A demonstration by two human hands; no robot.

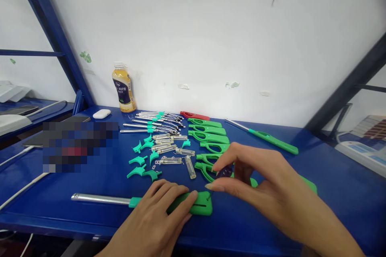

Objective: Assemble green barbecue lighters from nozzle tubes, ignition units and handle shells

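A long-necked green lighter lies flat near the front of the blue table, its silver barrel pointing left. My left hand is closed over its handle and presses it to the table. Between thumb and fingertips my right hand pinches a small screwdriver with a dark purple handle. Its thin shaft slants down to the right end of the lighter's handle; whether the tip sits in a screw is too small to tell. Beyond my hands lie green handle shells, clear fuel tanks and teal triggers.
Silver barrels with wires lie in a row farther back. Another green lighter rests at right, and a red shell near the wall. A yellow bottle and a white earphone case stand at left, near cables.
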